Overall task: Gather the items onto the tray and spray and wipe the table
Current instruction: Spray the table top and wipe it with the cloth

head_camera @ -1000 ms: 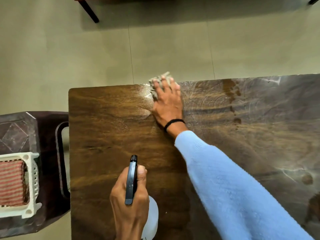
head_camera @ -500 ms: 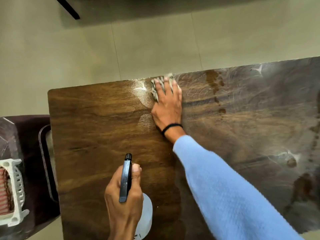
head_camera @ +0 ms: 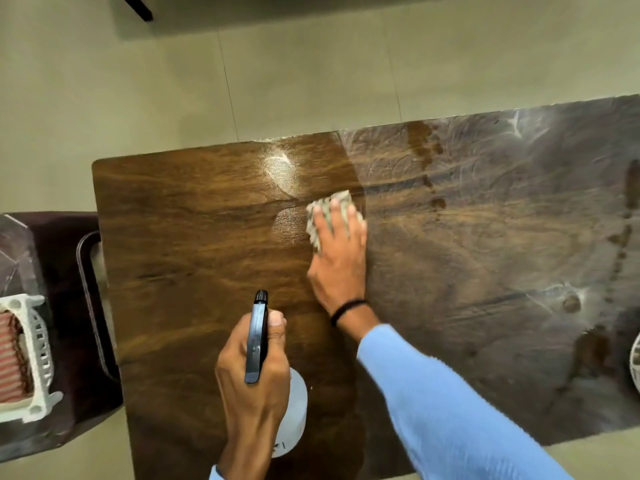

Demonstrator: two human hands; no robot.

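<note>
My right hand [head_camera: 341,261] presses a grey-green cloth [head_camera: 320,216] flat against the dark wooden table [head_camera: 194,237], fingers spread over it near the table's middle. My left hand [head_camera: 252,382] grips a white spray bottle [head_camera: 294,410] with a black trigger head [head_camera: 258,337], held upright above the table's near edge, nozzle pointing away from me. Wet smears and streaks cover the right part of the tabletop. A shiny wet patch lies just left of the cloth.
A dark chair [head_camera: 69,323] stands left of the table, carrying a white basket [head_camera: 31,358] with a red striped item inside and a clear container. A white round object [head_camera: 635,365] peeks in at the right edge. Tiled floor lies beyond the table.
My right hand has drawn the cloth back from the far edge toward me, to the middle of the table. My left hand still holds the bottle in the same place.
</note>
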